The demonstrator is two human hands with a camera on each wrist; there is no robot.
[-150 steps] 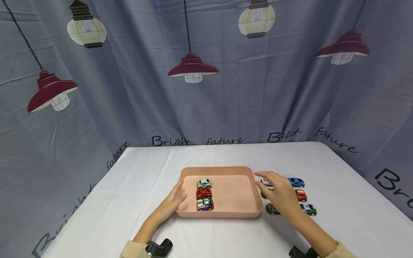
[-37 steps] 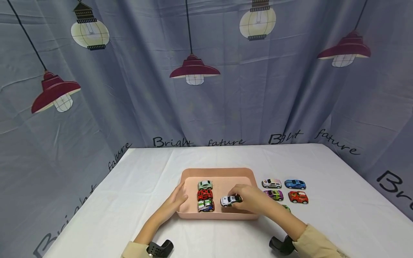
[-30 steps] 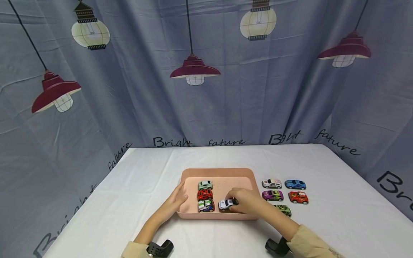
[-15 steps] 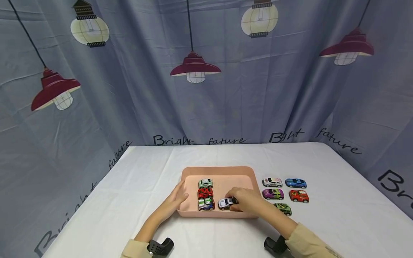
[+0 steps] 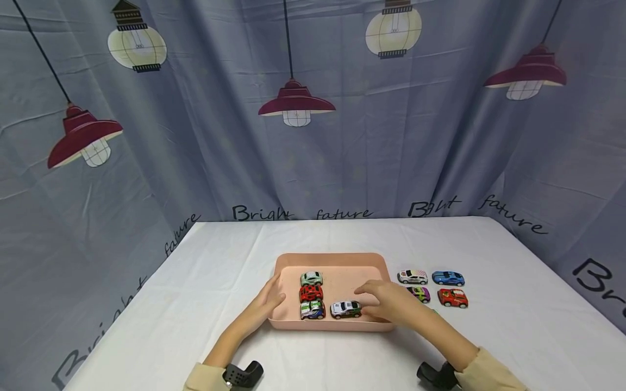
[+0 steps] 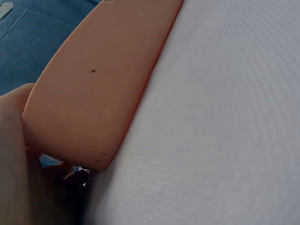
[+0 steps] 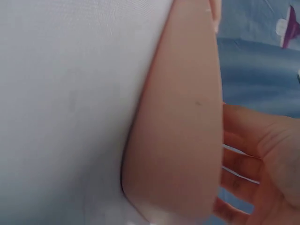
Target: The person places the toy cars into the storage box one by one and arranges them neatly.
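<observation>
A pink tray [image 5: 349, 275] lies on the white table. My left hand [image 5: 258, 308] holds its left wall, the thumb inside the rim and the fingers outside; the left wrist view shows the near wall [image 6: 98, 89] beside that thumb. In the tray, a pale green toy car [image 5: 311, 278], a red one [image 5: 311, 293] and a white-green-blue one [image 5: 312, 310] form a column. To their right sits a white police-style toy car [image 5: 345, 309]. My right hand [image 5: 388, 301] is just right of it, fingers spread and holding nothing, above the tray's right side.
Right of the tray stand a white toy car [image 5: 412, 277], a blue one [image 5: 448, 278], a purple-green one [image 5: 419, 294] and a red one [image 5: 452, 297]. My right forearm hides most of a green car. A grey-blue curtain [image 5: 313, 163] hangs behind the table.
My right hand carried the white police-style car into the tray, set it down right of the column and let go, then drew back rightward. The left hand stays at the tray.
</observation>
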